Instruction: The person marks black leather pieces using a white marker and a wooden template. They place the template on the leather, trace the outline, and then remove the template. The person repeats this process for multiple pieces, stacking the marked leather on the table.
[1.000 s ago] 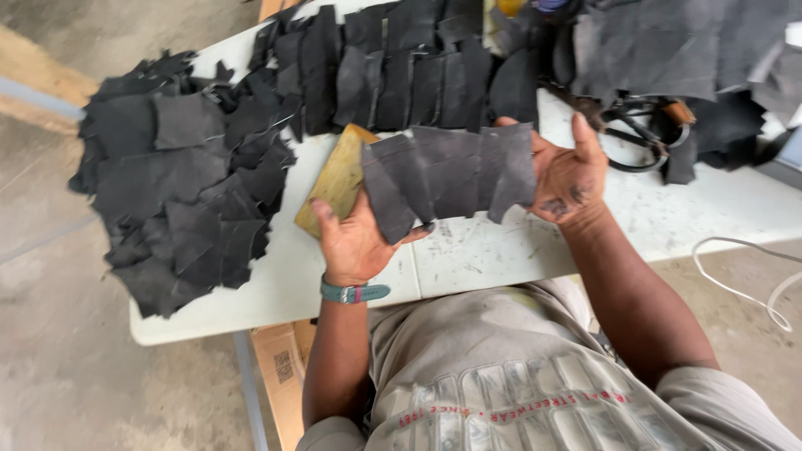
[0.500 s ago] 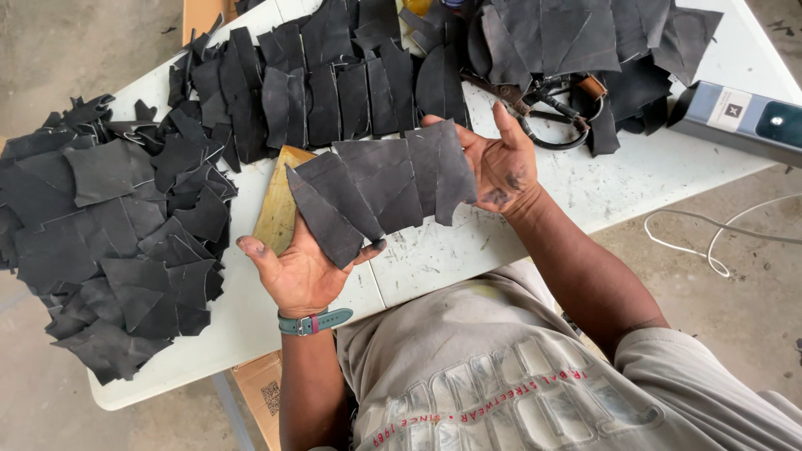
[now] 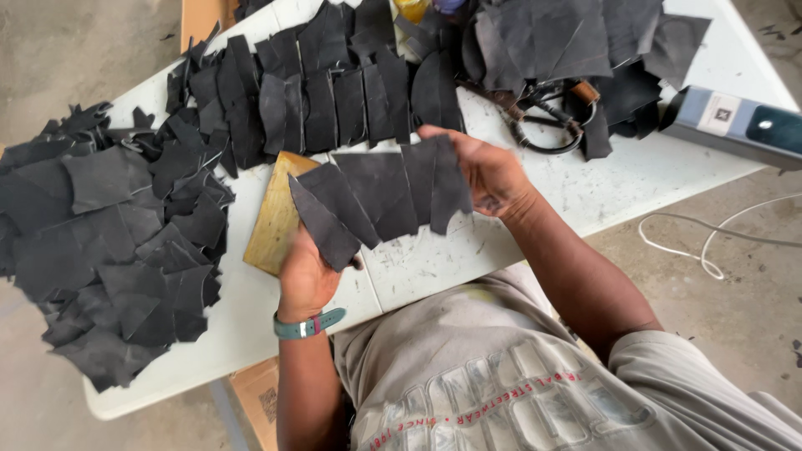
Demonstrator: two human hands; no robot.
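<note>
A fanned stack of black leather pieces (image 3: pixel 376 200) is held up between both hands above the white table (image 3: pixel 618 179). My left hand (image 3: pixel 305 280) grips the fan's lower left end, its wrist wearing a teal strap. My right hand (image 3: pixel 484 171) closes on the fan's right end. Under the fan lies a yellowish wooden board (image 3: pixel 271 221) flat on the table.
A big heap of black leather scraps (image 3: pixel 109 234) covers the table's left end. A row of cut strips (image 3: pixel 334 100) lies behind the board. Scissors (image 3: pixel 543 117) and more leather (image 3: pixel 568 42) sit at the back right, beside a grey-blue box (image 3: pixel 735 121). A white cable (image 3: pixel 710 242) trails on the floor.
Both hands have turned from palms-up to closed on the ends of the fan, squeezing the pieces closer together. The view has shifted slightly.
</note>
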